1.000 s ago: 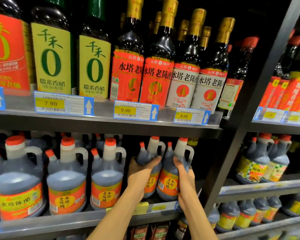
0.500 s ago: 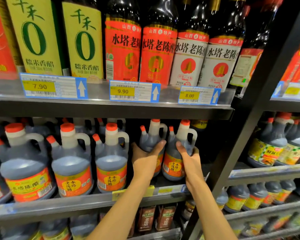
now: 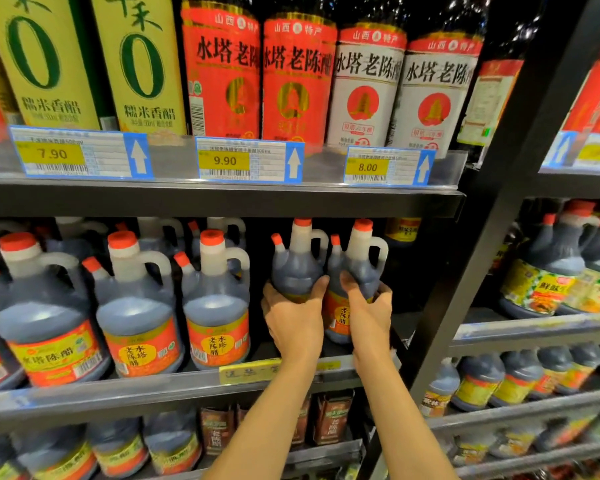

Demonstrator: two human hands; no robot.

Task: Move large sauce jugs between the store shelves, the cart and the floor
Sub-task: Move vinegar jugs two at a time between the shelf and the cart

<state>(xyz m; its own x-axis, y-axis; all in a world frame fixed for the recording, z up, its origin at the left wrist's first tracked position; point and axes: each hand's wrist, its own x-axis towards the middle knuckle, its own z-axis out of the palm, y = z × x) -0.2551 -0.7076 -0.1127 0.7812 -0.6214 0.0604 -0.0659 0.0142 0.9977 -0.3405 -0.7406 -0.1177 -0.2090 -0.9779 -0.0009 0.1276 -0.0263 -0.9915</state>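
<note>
- While both forearms are being stretched forward from the bottom edge of the view, the left hand (image 3: 293,320) is being curled round the belly of the left jug (image 3: 297,268), thumb on one side and fingers on the other.
- The right hand (image 3: 369,315) is being wrapped round the right jug (image 3: 355,271) in the same way, with the orange label partly covered by the fingers.
- Both gripped jugs are being kept upright, touching each other, at the right end of the middle shelf (image 3: 174,388), set back from its front lip.
- Three more handled jugs (image 3: 137,313) with red caps are being displayed in the front row to the left, just beside one another; further jugs are being hidden behind them, too dim to count.
- Open shelf floor is being left in front of the held pair, bounded on the right by the black upright post (image 3: 465,289).
- Overhead room is being limited by the upper shelf (image 3: 222,199), where three price tags (image 3: 248,160) are being shown beneath six tall bottles (image 3: 297,77).
- Smaller jugs are being stocked on the shelves right of the post.
</note>
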